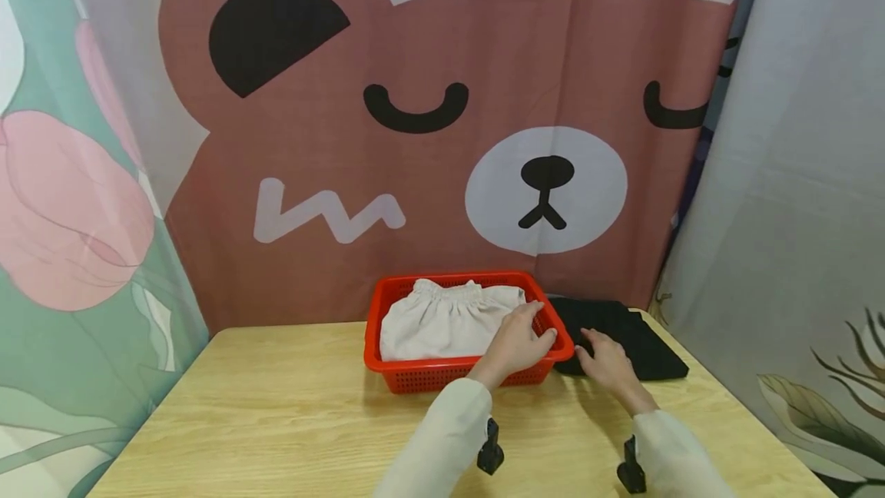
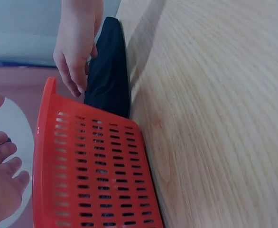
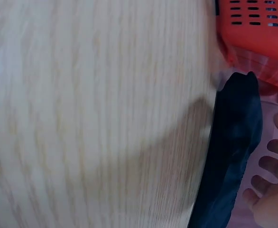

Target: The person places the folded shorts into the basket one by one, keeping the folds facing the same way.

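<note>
A red plastic basket (image 1: pixel 442 366) with slotted walls stands toward the back of the table. Inside it lies a white garment (image 1: pixel 432 327) with a gathered waistband. My left hand (image 1: pixel 517 342) hovers over the basket's right end, fingers loosely spread and holding nothing; it overlaps the garment's right side in the head view. Just right of the basket, a folded black cloth (image 1: pixel 639 340) lies flat, its edge showing in the right wrist view as a low dark stack (image 3: pixel 236 137). Above its left part is my right hand (image 1: pixel 611 367), fingers relaxed and bent slightly downward, with nothing gripped.
The light wooden table (image 1: pixel 276 406) stretches left and in front of the basket. A curtain with a bear print (image 1: pixel 442 198) hangs right behind the table's back edge. Another pale curtain (image 1: pixel 781 214) hangs along the right side, and a floral one (image 1: pixel 76 214) on the left.
</note>
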A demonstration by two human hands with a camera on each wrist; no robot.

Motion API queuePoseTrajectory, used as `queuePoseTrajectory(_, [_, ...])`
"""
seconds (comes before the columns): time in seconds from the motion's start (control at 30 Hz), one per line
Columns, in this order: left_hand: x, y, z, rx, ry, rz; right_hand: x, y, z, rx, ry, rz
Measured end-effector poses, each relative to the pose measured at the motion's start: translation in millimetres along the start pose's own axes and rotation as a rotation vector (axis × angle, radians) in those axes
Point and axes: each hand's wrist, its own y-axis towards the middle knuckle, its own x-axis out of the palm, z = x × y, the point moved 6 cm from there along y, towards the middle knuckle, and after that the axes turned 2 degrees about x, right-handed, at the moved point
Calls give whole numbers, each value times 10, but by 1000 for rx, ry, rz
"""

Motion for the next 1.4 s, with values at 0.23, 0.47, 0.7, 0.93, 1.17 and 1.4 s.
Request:
queuePoseTrajectory(0.23, [143, 20, 21, 27, 100, -70, 95, 16, 77, 51, -82, -140])
queuePoseTrajectory(0.47, [272, 51, 66, 113, 262, -116, 145, -14, 200, 101, -118, -200])
queuePoseTrajectory(0.7, [301, 52, 69, 153, 316, -138, 155, -41, 210, 78, -131, -236])
queuePoseTrajectory(0.93, [362, 4, 66, 177, 427, -148, 219, -16, 250, 9, -173, -209])
queuePoseTrajectory(1.17, [426, -14, 40, 164, 524, -176, 229, 9, 255, -36, -201, -202])
queuePoseTrajectory(1.4, [424, -6, 37, 163, 509, -160, 201, 4, 246, -69, -229, -185])
